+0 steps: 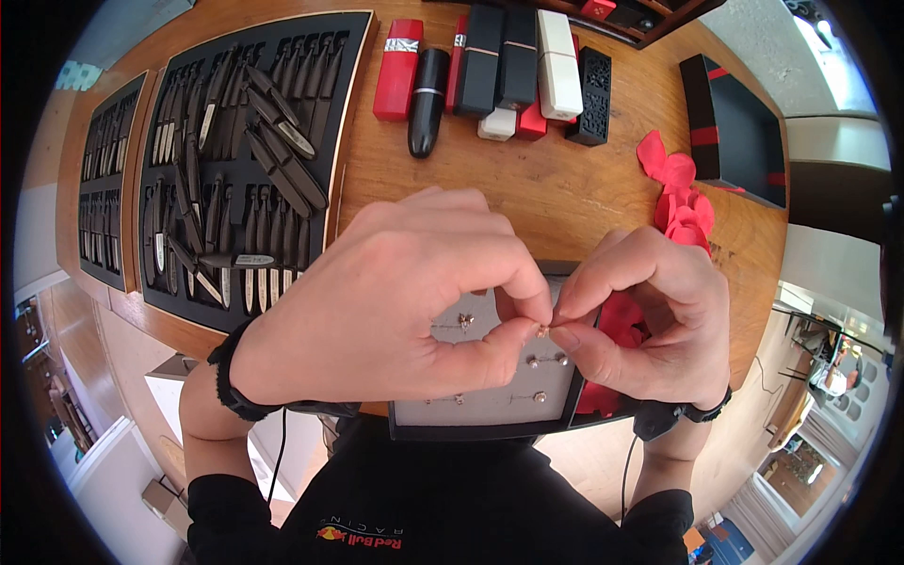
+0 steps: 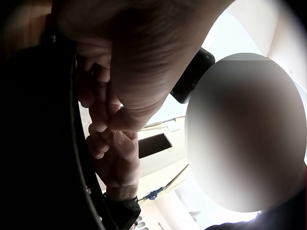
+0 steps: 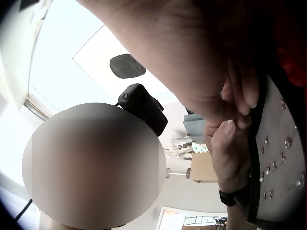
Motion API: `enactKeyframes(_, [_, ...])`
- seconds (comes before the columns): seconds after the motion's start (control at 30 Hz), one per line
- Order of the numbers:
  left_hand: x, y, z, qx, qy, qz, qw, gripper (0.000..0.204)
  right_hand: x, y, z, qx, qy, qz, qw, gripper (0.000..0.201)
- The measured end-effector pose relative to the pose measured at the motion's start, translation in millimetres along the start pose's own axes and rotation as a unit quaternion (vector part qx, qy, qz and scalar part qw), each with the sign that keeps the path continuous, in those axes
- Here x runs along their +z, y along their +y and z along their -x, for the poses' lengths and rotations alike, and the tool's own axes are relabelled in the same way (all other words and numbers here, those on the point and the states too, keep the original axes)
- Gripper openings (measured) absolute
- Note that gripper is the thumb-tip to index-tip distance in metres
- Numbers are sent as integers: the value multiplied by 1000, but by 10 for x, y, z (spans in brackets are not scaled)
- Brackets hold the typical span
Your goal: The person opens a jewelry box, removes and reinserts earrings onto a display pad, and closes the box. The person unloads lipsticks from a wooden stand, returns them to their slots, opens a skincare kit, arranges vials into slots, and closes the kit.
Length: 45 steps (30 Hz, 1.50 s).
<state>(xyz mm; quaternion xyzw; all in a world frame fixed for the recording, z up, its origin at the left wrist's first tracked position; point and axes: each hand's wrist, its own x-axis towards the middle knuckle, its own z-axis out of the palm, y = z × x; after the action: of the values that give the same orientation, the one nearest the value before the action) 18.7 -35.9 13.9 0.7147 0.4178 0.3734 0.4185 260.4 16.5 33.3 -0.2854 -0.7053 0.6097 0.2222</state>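
Note:
Both hands meet over a dark-rimmed jewelry tray (image 1: 471,431) close to the person's body. The left hand (image 1: 405,292) pinches a tiny gold-coloured earring (image 1: 542,330) between thumb and forefinger. From the other side, the right hand (image 1: 664,325) pinches at the same small piece, its thumb and fingertip touching the left fingertips. Several small studs lie on the tray's pale pad, among them a pearl-like earring (image 1: 540,396) and a flower-shaped earring (image 1: 466,321). In the right wrist view the earring shows as a bright speck at the left thumb (image 3: 225,136). Fingers hide part of the pad.
Red petals (image 1: 692,218) lie beyond the right hand and beside the pad. An open black box (image 1: 739,169) with red ribbon stands at the right. Lipstick cases (image 1: 480,61) cluster at the back. A large black tray (image 1: 334,122) of dark slender pieces fills the left.

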Motion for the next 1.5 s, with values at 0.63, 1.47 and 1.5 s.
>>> enactKeyframes(0.63, [-12, 7, 7, -7, 4, 33, 999, 17, -6, -21, 2, 18, 1, 20, 1000, 31])
enactKeyframes(1.47, [24, -25, 7, 25, 65, 50, 996, 21, 17, 36, -30, -7, 35, 7, 999, 14])
enactKeyframes(1.5, [26, -26, 10, 25, 65, 51, 996, 21, 13, 37, -31, -10, 28, 3, 1000, 14])
